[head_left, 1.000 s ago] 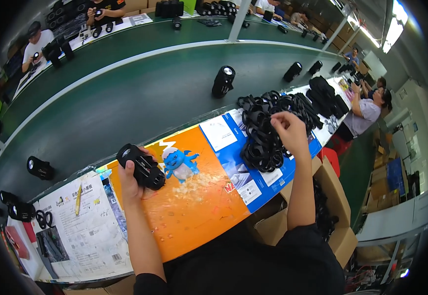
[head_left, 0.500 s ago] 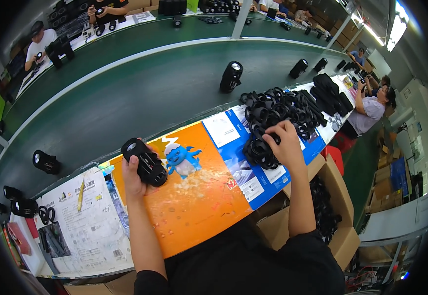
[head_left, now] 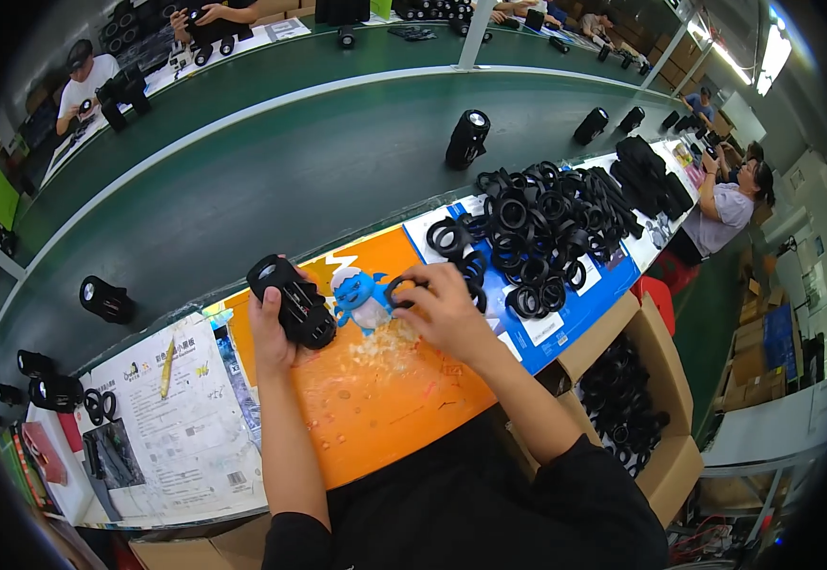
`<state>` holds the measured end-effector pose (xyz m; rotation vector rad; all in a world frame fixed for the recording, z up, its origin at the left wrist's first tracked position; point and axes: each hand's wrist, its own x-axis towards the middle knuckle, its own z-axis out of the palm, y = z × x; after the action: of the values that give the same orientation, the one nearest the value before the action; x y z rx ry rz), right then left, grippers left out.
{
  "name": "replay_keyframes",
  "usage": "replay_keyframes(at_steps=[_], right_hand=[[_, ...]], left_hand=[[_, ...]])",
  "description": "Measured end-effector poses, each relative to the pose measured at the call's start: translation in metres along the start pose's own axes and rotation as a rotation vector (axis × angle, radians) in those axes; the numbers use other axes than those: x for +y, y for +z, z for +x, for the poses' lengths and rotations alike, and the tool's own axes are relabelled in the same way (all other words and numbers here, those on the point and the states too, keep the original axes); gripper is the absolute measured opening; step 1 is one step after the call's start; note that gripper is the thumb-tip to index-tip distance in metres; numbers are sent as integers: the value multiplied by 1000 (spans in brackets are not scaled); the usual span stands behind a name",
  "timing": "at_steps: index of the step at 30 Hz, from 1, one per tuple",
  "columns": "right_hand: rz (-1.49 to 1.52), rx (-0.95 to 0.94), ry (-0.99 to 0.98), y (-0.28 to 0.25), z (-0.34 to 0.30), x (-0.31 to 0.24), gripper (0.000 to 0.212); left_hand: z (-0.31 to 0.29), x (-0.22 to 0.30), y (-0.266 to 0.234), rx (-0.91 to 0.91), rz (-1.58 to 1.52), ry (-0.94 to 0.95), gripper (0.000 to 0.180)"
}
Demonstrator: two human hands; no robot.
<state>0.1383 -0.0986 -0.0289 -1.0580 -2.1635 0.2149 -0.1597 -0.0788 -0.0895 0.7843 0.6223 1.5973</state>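
Observation:
My left hand [head_left: 273, 334] is wrapped round a black cylindrical device [head_left: 301, 309], tilted above an orange printed board [head_left: 394, 427]. It looks like a small portable speaker, though its exact kind is unclear. Between the thumb and fingers of my right hand [head_left: 446, 309] is a black ring [head_left: 394, 289], a short gap to the right of the device. A blue cartoon figure [head_left: 364, 302] printed on the board shows between the two hands. Farther right, a heap of similar black rings [head_left: 532, 228] covers much of a blue printed sheet [head_left: 579, 309].
Beyond the table runs a green conveyor [head_left: 290, 180] carrying black cylinders, one at centre [head_left: 468, 139] and one at left [head_left: 106, 299]. A cardboard box [head_left: 674, 380] of black parts stands at lower right. A yellow pen [head_left: 167, 370] lies on white paper. Other people sit along the line.
My right hand has come left from the heap with a black ring in its fingers. Several rings at the heap's near edge have shifted. My left hand still holds the device.

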Motion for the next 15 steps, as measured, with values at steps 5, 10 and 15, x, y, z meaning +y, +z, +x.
replay_keyframes(at_steps=[5,10,15], right_hand=[[93,63,-19,12,-2,-8,27],[403,-115,241,7,27,-18,22],[210,-390,-2,38,47,2,29]], left_hand=[[1,2,0,-13,-36,-9,82],[2,2,-4,20,-85,-14,85],[0,8,-4,10,-113,-27,60]])
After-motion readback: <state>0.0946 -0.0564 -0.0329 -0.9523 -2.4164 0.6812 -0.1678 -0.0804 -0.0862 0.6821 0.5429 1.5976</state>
